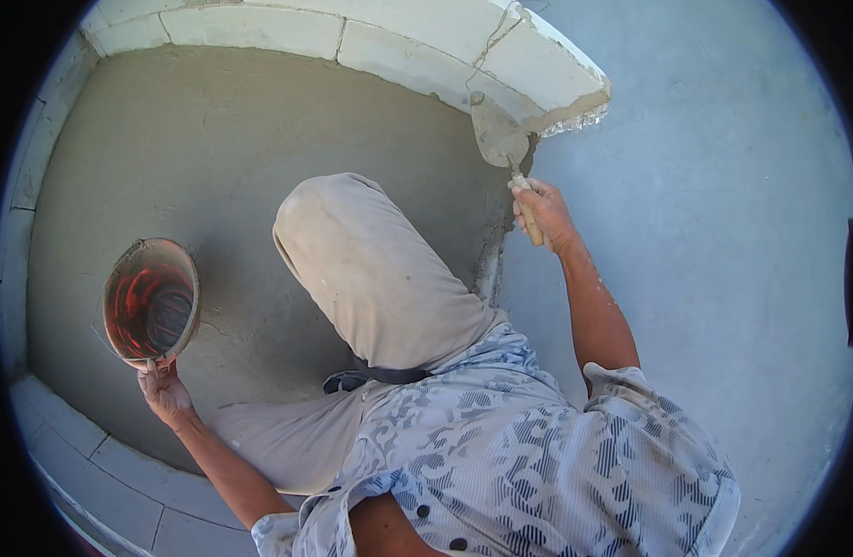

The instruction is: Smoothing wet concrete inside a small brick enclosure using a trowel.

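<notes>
My left hand (166, 394) grips the near rim of a mortar-crusted bucket (192, 297) at the left. Its inside shows orange-red patches and a dark bottom, with no heap of mortar visible in it. My right hand (545, 212) is closed round the wooden handle of a trowel (499, 132). The trowel's grey-smeared blade points away from me, close to the end of the white block wall (417, 58). Whether the blade touches the blocks I cannot tell.
Wet-looking grey mortar (213, 121) covers the floor inside the low wall, which curves round the far and left sides. A thin wire (493, 42) hangs over the far blocks. Smooth pale-blue floor (714, 204) stretches to the right. My bent knee (352, 232) rises in the middle.
</notes>
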Available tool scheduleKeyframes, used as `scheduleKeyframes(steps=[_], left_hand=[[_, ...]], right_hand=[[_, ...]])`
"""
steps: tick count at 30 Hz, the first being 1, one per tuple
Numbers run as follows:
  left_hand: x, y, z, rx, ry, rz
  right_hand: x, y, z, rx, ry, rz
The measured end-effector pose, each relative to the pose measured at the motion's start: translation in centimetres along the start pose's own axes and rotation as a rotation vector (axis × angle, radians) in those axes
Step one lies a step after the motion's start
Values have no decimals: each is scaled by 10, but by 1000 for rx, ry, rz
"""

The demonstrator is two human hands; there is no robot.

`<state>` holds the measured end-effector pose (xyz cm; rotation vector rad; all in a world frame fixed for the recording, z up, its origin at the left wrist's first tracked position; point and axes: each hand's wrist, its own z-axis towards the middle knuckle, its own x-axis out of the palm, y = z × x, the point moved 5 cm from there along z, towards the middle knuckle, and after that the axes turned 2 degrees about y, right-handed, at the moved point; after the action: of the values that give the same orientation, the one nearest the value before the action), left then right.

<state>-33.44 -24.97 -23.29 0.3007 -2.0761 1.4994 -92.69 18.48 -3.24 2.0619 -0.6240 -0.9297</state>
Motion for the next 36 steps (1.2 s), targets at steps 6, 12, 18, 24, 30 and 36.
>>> scheduleKeyframes(steps=[6, 12, 18, 24, 30, 36], left_hand=[[-16, -2, 9, -31, 61, -56], [-32, 7, 9, -64, 15, -113], [-39, 11, 15, -32, -18, -141], [-29, 21, 13, 5, -28, -183], [-17, 21, -2, -2, -109, -201], [-4, 16, 2, -18, -91, -144]], right_hand=[[-22, -70, -22, 100, -316, 106], [-38, -83, -32, 87, -451, 62], [-41, -86, -33, 84, -390, 56], [-23, -69, -17, 33, -240, 0], [16, -41, -26, -62, -75, 7], [26, -19, -34, -37, 13, -33]])
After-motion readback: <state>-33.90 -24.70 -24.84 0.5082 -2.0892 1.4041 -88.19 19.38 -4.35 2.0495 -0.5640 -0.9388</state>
